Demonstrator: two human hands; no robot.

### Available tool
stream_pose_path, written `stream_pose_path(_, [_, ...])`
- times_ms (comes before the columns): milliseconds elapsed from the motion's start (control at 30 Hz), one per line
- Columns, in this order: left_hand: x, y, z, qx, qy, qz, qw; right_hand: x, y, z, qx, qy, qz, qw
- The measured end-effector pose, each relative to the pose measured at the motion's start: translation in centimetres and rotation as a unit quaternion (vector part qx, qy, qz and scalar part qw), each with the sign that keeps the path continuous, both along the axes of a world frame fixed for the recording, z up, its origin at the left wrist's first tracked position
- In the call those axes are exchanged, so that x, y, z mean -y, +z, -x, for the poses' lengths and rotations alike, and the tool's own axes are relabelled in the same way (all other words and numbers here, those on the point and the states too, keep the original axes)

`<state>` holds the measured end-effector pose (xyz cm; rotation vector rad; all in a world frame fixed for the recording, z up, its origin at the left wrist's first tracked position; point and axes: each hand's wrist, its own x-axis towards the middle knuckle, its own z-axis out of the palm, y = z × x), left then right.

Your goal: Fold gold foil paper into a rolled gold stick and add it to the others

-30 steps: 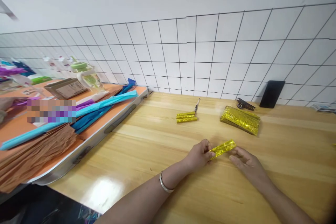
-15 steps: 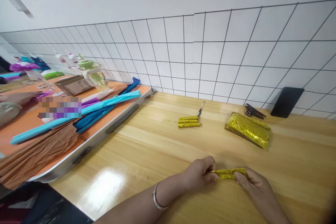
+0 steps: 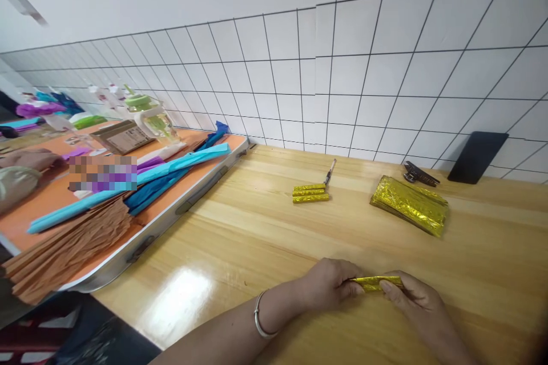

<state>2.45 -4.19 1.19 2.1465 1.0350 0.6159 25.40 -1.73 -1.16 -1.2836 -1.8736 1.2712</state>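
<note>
Between my two hands, low over the wooden table, is a narrow folded strip of shiny gold foil paper (image 3: 371,283). My left hand (image 3: 330,285), below a silver bangle, pinches its left end. My right hand (image 3: 413,296) grips the other end, thumb along the near side. Several narrow gold foil strips (image 3: 310,194) lie side by side farther back, a pen (image 3: 330,171) touching their right end. A stack of gold foil sheets (image 3: 409,205) rests to the right of them.
Behind the foil stack are a dark claw clip (image 3: 420,174) and a black phone (image 3: 478,157) leaning on the tiled wall (image 3: 282,85). An orange-topped table (image 3: 171,205) at left bears crepe paper, a cardboard box (image 3: 122,138) and a green-lidded bottle (image 3: 156,120). Another person's hand (image 3: 34,158) is there.
The foil strip in my hands looks narrower, its upper layer folded down. My left hand has shifted slightly right, towards my right hand. The view has tilted a little.
</note>
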Motion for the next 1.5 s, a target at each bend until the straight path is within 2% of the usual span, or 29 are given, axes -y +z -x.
stream_pose_path(100, [0.2,-0.1,-0.5,-0.018,0.003,-0.003,1.0,0.1,0.3,0.1,-0.002,0.012,-0.005,1.0])
stream_pose_path(233, [0.5,-0.1,-1.0,-0.061,0.037,0.012,0.997,0.3,0.6,0.2,-0.022,0.023,0.0,0.999])
stream_pose_path(433, [0.7,0.5,-1.3,-0.088,0.054,0.051,0.993,0.8,1.1,-0.2,-0.031,-0.033,0.004,0.999])
stream_pose_path(600, [0.9,0.7,-1.3,-0.057,0.054,0.061,0.995,0.6,1.8,-0.8,-0.024,-0.037,0.021,0.999])
stream_pose_path(800, [1.1,0.6,-1.4,0.002,0.052,0.084,0.995,0.5,1.9,-0.8,-0.038,-0.072,0.017,0.997])
stream_pose_path(967, [1.2,0.3,-1.3,-0.004,0.071,0.093,0.993,0.5,2.2,-0.9,-0.05,-0.035,0.044,0.997])
stream_pose_path(1200, [1.1,0.6,-1.3,0.006,0.085,0.11,0.99,0.5,2.0,-1.1,-0.058,-0.033,0.043,0.997])
stream_pose_path(1500, [0.8,-0.3,-1.3,0.067,0.157,0.15,0.974,0.3,2.0,-1.1,-0.076,-0.055,0.034,0.995])
